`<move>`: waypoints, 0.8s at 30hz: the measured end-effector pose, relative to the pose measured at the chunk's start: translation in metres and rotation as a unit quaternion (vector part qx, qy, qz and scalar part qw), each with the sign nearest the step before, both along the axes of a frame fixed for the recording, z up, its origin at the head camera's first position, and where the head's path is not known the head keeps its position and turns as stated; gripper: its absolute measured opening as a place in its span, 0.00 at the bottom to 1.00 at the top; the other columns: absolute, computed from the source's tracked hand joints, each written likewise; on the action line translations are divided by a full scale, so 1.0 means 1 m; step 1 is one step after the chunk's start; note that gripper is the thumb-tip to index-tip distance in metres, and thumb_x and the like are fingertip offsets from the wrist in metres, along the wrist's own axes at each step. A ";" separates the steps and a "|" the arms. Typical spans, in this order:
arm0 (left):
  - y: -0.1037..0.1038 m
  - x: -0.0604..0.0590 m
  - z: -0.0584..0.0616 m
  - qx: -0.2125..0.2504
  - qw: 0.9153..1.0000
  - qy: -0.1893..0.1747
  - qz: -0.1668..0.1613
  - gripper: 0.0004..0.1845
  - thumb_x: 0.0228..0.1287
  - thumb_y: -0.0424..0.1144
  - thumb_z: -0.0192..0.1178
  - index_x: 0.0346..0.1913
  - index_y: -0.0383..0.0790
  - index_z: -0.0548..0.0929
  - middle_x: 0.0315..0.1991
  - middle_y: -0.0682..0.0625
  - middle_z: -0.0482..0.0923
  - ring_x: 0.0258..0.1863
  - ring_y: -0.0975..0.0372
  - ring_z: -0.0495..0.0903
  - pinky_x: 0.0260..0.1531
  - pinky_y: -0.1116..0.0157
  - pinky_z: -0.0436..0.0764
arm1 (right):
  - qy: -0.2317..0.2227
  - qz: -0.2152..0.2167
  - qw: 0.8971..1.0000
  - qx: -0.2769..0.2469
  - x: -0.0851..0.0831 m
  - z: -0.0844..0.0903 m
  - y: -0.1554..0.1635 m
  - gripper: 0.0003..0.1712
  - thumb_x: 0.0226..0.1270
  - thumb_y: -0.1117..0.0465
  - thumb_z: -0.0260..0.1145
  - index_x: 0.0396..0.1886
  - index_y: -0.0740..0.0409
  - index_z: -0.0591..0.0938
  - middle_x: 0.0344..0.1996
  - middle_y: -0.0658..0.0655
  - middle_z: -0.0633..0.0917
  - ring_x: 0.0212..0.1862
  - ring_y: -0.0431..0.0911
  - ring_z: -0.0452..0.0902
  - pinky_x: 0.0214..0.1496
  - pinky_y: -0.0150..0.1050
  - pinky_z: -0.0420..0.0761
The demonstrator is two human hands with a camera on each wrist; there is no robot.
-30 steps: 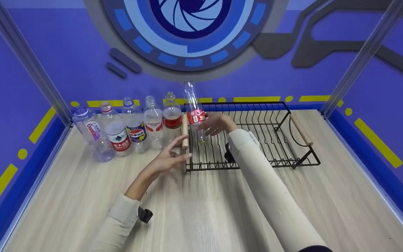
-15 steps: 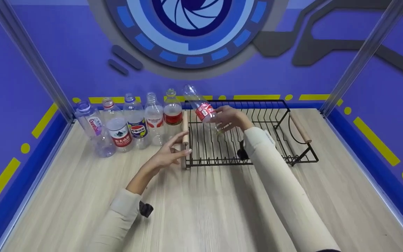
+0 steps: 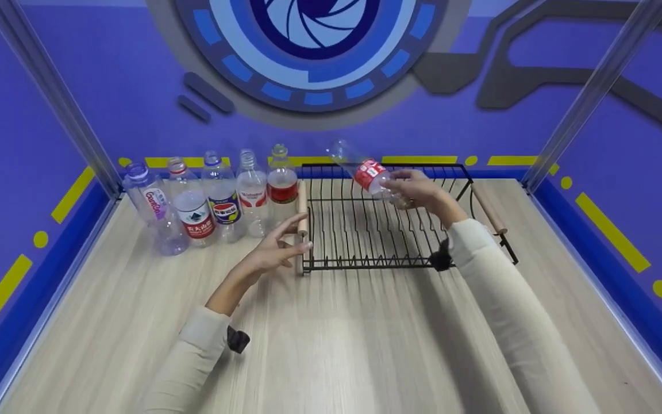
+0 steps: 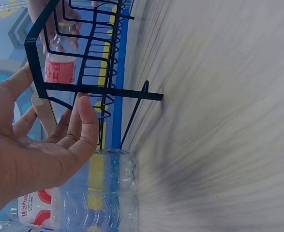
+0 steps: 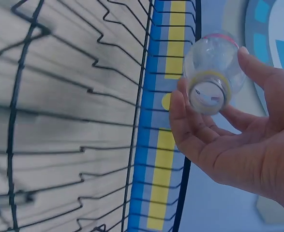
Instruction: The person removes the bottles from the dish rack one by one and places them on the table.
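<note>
The black wire dish rack [image 3: 400,221] sits at the back of the wooden table [image 3: 331,345], and everything else is placed from it. The right hand [image 3: 423,192] curls its fingers round the base end of a clear plastic bottle with a red label [image 3: 368,172], holding it above the rack's far half, tilted so its open neck points up and left, away from the wrist; held by the base like this, the neck is free. The right wrist view shows the thumb and fingers wrapped round the bottle's bottom, with the rack's wires below. The left hand [image 3: 276,253] rests at the rack's left end, fingers relaxed and spread, holding nothing, its fingertips just beside the wooden handle [image 3: 302,215], probably to steady the rack. Left of the rack, five more empty bottles [image 3: 216,198] stand upright in a row along the back edge.
</note>
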State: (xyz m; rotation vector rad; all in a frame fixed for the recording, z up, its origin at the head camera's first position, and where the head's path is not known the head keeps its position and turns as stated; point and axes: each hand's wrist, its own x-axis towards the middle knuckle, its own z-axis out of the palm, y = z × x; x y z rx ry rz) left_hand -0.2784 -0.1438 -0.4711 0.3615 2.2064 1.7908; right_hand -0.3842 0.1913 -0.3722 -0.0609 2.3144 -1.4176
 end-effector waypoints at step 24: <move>0.002 0.001 -0.002 0.006 1.000 0.005 0.005 0.40 0.70 0.43 0.66 0.80 0.57 0.59 0.74 0.39 0.62 0.45 0.55 0.76 0.37 0.65 0.81 | 0.114 0.050 0.992 -0.027 0.054 0.008 0.084 0.37 0.73 0.52 0.68 0.77 0.54 0.67 0.54 0.54 0.82 0.44 0.41 0.84 0.45 0.35 0.84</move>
